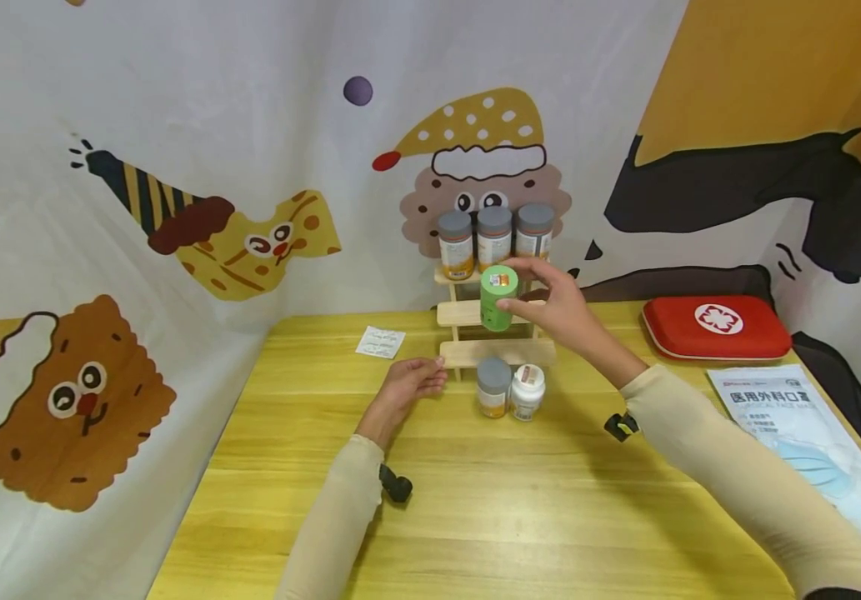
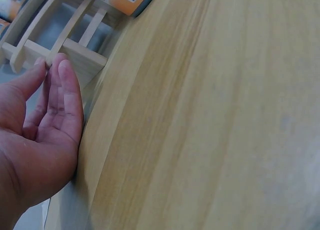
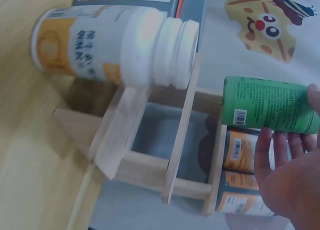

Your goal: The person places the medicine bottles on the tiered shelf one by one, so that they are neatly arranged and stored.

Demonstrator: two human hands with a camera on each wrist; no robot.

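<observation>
The green canister [image 1: 499,304] is located in front of the middle tier [image 1: 460,314] of the wooden rack [image 1: 454,327], long axis near vertical; contact with the tier cannot be confirmed. The right hand [image 1: 553,302], the nearer, reaches in from the right, pinching the canister between thumb and fingers. The left hand [image 1: 410,386] pinches the lowest tier's [image 1: 468,353] left end.

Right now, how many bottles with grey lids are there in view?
4. On the top tier of the wooden rack stand the left bottle, middle bottle and right bottle; the front bottle stands on the table beside the white bottle. Others may be hidden.
</observation>
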